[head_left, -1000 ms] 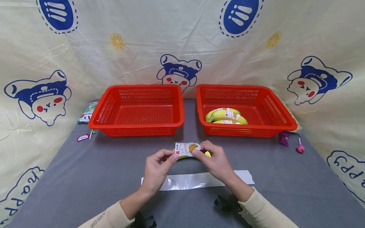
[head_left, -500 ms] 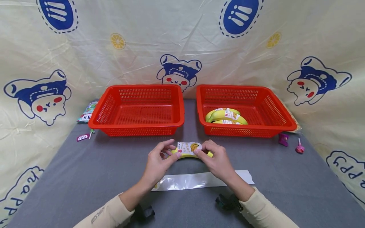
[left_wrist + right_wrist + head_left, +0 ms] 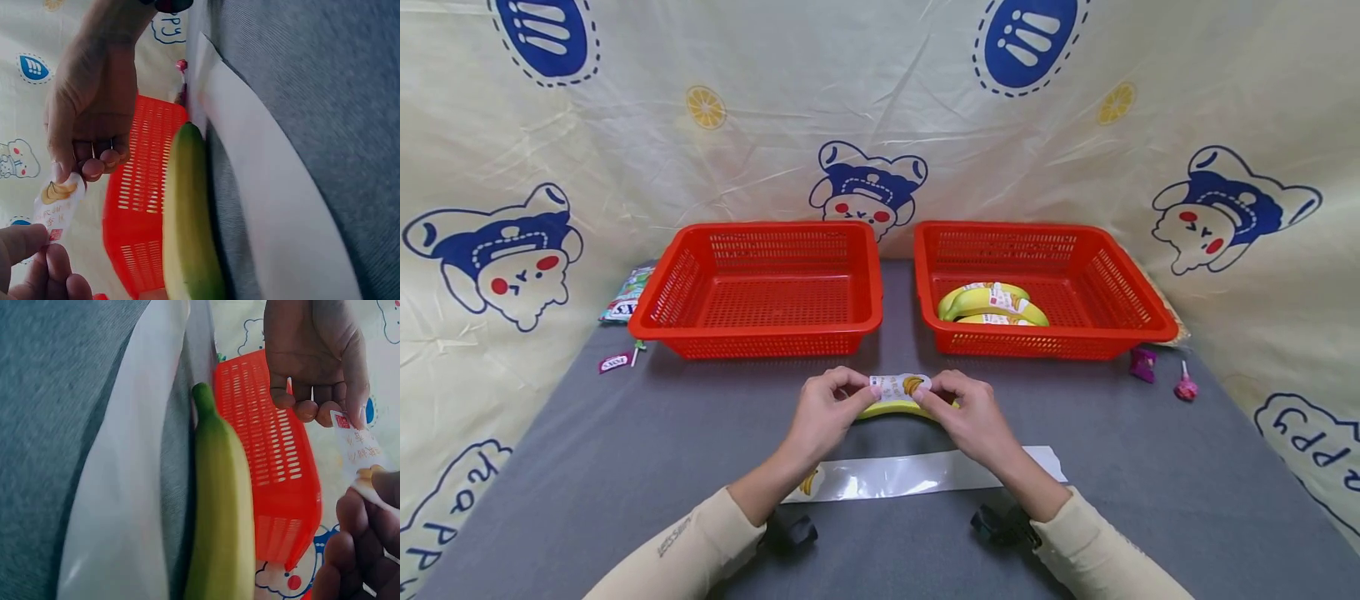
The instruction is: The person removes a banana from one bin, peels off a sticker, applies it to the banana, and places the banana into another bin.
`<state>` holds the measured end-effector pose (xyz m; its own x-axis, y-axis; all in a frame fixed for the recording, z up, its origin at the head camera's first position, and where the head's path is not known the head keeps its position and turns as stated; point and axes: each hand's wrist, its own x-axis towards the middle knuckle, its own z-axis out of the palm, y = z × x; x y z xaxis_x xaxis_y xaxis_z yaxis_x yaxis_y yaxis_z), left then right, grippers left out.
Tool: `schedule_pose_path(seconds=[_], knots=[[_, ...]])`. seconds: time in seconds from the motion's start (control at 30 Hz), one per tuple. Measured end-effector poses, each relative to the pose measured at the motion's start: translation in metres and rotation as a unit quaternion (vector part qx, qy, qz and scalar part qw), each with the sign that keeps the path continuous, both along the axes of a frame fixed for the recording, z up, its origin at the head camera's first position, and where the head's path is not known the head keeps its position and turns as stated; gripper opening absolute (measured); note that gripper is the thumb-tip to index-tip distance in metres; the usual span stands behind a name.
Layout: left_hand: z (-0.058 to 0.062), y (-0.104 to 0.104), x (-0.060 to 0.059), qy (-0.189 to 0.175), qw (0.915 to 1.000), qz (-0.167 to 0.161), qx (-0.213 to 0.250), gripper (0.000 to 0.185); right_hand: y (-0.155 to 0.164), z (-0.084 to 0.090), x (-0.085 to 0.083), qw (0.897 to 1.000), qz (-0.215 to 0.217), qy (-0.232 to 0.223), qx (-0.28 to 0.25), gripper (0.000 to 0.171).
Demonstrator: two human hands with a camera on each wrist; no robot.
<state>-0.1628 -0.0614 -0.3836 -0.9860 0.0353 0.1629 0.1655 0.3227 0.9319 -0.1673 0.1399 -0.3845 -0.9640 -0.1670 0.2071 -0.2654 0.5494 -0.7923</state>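
My left hand (image 3: 826, 408) and right hand (image 3: 973, 417) each pinch one end of a white banana-print sticker (image 3: 892, 387), stretched between them. Both wrist views show the sticker (image 3: 58, 203) raised, apart from the banana. The yellow-green banana (image 3: 897, 408) lies crosswise on the table just below the hands, its ends partly hidden by fingers in the head view. Closer to me is a glossy white backing strip (image 3: 910, 477), with one banana sticker (image 3: 808, 482) at its left end; the right forearm overlaps its right part.
Two red baskets stand at the back. The right basket (image 3: 1120, 321) holds several stickered bananas (image 3: 1000, 302); the left basket (image 3: 756, 343) shows a bare floor. Wrapped candies (image 3: 1142, 365) and lollipops (image 3: 1185, 385) lie by the outer sides, and a snack bag (image 3: 627, 296) sits at far left.
My left fingers have loosened at the sticker's left end, then pinched it again, the hand shifting slightly right. The right hand keeps its pinch nearly in place. More of the strip's left end shows.
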Motion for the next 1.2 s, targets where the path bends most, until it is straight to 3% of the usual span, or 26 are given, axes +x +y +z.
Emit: schedule_pose_path(seconds=[0.23,0.47,0.83,1.2], knots=[[-0.009,0.007,-0.013,-0.048,0.9988,-0.009,0.006,0.012,0.005,-0.010,-0.014,0.999,-0.039,-0.031,0.008,0.030],[-0.014,0.006,-0.020,-0.083,0.9964,-0.007,0.020,0.014,0.012,-0.012,-0.021,0.999,-0.031,-0.027,0.008,0.014],[-0.024,0.009,-0.028,-0.028,0.9976,0.013,-0.062,0.011,0.012,-0.017,-0.029,0.996,-0.034,-0.024,0.084,0.014],[-0.028,0.014,-0.034,-0.039,0.9940,0.012,-0.102,0.010,0.015,-0.019,-0.035,0.991,-0.030,-0.036,0.123,0.015]])
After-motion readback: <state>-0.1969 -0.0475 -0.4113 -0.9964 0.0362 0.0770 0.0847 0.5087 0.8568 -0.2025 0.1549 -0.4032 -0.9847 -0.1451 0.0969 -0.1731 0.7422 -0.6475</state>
